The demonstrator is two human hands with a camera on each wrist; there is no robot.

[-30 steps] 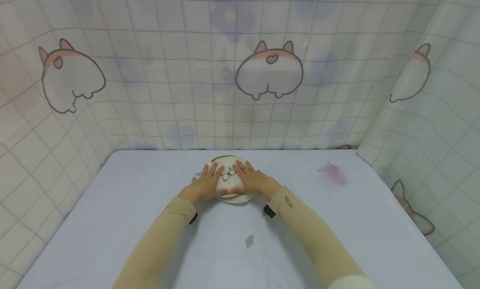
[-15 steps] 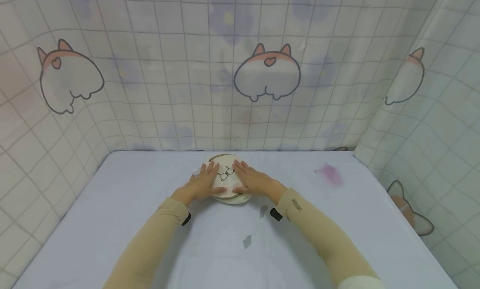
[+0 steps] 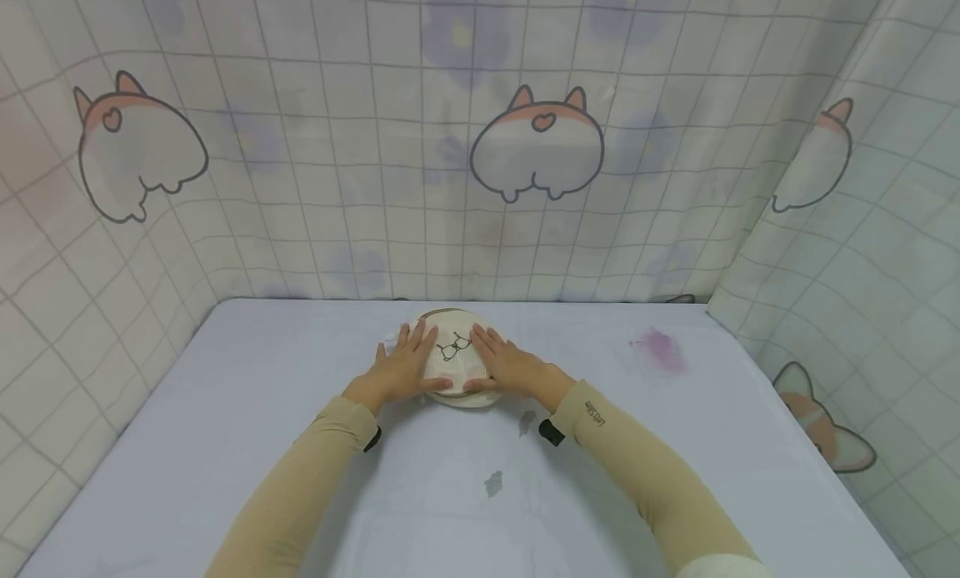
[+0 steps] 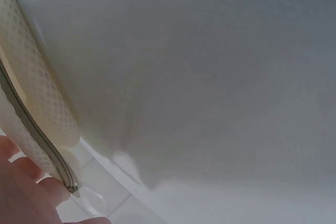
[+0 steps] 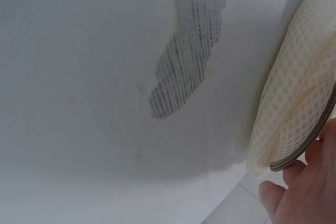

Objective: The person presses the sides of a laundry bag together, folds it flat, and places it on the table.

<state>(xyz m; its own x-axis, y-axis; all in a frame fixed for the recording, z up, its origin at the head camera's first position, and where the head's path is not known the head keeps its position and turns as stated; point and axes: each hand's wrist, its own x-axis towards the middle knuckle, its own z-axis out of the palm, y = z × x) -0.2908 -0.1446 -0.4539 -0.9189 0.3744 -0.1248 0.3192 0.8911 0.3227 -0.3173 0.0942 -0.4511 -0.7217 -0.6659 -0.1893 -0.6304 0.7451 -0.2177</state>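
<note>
A round cream mesh laundry bag, with a dark line drawing on its top, lies near the far edge of the table. My left hand rests on its left side with fingers spread and thumb along the near part. On the opposite side my right hand lies in the same way, fingers extended over the top. Between the two thumbs a gap shows. In the left wrist view a brown zipper runs along the bag's side, close to my fingers. The right wrist view shows the bag's puffed mesh wall above the tabletop.
The white table has grey patches in front of the bag and a pink stain at the right. Curtains with a grid and corgi prints stand behind and along both sides.
My hands have moved apart on the bag; the thumbs, close together one second ago, now have a gap between them. The bag stays in about the same place.
</note>
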